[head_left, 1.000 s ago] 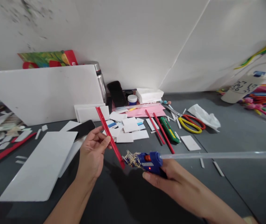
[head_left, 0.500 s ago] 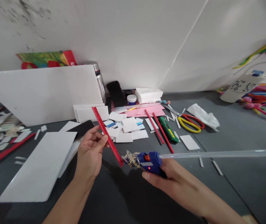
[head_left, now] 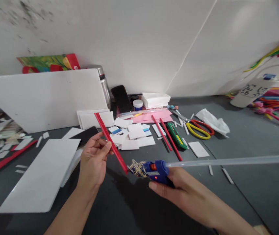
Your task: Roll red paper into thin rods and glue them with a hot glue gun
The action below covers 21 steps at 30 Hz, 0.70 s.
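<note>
Between the thumb and fingers of my left hand is a slanting red strip, its upper end pointing to the back left. My right hand is wrapped round a blue glue gun with a small red light lit. Pale crumbly bits cover the gun's front, and its tip is at the lower end of the red strip. A long clear glue stick sticks out of the gun's back to the right.
White cards, red sticks, a green cutter and scissors lie behind my hands. A white board stands at the back left, a white sheet before it. A white bottle leans at the right.
The upper end of the red strip has shifted slightly left with my left hand. The glue gun's tip has stayed at the strip's lower end.
</note>
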Each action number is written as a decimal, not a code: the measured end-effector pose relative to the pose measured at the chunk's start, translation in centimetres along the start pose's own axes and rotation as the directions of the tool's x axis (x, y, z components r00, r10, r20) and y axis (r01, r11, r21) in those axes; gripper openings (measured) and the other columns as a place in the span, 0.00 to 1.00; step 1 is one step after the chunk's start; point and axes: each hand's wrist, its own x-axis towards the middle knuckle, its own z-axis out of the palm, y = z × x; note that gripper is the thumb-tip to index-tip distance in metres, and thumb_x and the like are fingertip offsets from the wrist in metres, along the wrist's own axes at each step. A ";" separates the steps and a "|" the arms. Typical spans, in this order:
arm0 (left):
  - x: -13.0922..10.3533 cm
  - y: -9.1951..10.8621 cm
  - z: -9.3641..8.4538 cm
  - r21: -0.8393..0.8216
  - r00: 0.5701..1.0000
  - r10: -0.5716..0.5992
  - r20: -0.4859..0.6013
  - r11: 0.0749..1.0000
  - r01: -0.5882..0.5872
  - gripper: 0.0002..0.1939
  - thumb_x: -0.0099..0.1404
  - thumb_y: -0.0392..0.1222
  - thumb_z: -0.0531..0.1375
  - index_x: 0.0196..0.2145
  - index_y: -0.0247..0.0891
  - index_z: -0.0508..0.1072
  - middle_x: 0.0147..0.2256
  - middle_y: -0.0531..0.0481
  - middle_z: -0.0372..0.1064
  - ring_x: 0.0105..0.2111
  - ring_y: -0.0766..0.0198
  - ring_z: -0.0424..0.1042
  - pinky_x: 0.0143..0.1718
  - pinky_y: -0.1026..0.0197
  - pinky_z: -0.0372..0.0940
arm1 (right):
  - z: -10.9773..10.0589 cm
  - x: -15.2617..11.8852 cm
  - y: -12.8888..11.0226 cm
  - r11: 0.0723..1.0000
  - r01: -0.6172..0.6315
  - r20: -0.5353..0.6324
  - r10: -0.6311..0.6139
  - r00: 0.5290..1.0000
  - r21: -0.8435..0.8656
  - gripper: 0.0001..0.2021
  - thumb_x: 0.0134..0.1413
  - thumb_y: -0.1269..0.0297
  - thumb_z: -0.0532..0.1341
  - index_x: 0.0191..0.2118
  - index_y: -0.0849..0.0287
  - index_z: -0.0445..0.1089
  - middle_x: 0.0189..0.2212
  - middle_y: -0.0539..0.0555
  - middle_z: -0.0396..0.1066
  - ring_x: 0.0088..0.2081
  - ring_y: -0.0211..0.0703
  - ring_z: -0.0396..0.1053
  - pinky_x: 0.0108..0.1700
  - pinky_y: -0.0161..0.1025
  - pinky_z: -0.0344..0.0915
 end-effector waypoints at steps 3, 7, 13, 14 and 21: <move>0.0 0.0 0.1 0.000 1.000 0.000 0.001 1.000 0.000 0.22 0.52 0.33 0.71 0.46 0.38 0.75 0.25 0.58 0.67 0.25 0.72 0.67 0.28 0.71 0.67 | 0.0 -0.1 0.0 1.000 0.015 -0.009 -0.015 1.000 -0.002 0.17 0.62 0.54 0.57 0.25 0.57 0.57 0.22 0.45 0.57 0.25 0.34 0.52 0.26 0.32 0.51; -0.1 0.0 0.1 0.002 1.000 -0.008 0.006 1.000 0.008 0.22 0.52 0.33 0.71 0.46 0.38 0.75 0.24 0.58 0.67 0.24 0.72 0.66 0.27 0.71 0.66 | 0.0 0.0 -0.2 1.000 0.016 -0.012 -0.016 1.000 -0.002 0.16 0.62 0.54 0.57 0.27 0.58 0.61 0.23 0.45 0.60 0.25 0.34 0.54 0.27 0.32 0.53; -0.5 -0.1 0.3 0.027 0.998 -0.031 0.048 0.999 0.030 0.21 0.54 0.33 0.70 0.47 0.38 0.74 0.25 0.58 0.67 0.24 0.73 0.66 0.28 0.71 0.65 | 0.0 0.1 -0.5 0.998 0.047 -0.058 -0.045 0.997 0.040 0.12 0.62 0.55 0.58 0.33 0.58 0.69 0.27 0.47 0.67 0.28 0.37 0.60 0.31 0.32 0.57; -0.6 -0.1 0.3 0.031 0.998 -0.036 0.052 0.999 0.035 0.21 0.55 0.33 0.69 0.47 0.38 0.74 0.25 0.58 0.67 0.24 0.73 0.66 0.28 0.71 0.65 | 0.0 0.2 -0.6 0.998 0.045 -0.056 -0.042 0.998 0.052 0.12 0.62 0.55 0.58 0.33 0.58 0.70 0.27 0.47 0.68 0.29 0.38 0.61 0.31 0.32 0.58; -0.7 -0.1 0.5 0.041 0.997 -0.044 0.061 0.998 0.042 0.21 0.55 0.33 0.69 0.47 0.38 0.73 0.25 0.58 0.67 0.24 0.72 0.67 0.29 0.70 0.65 | 0.0 0.4 -0.8 0.994 0.041 -0.024 -0.039 0.999 0.097 0.12 0.63 0.55 0.57 0.34 0.58 0.70 0.28 0.49 0.69 0.31 0.40 0.65 0.33 0.33 0.61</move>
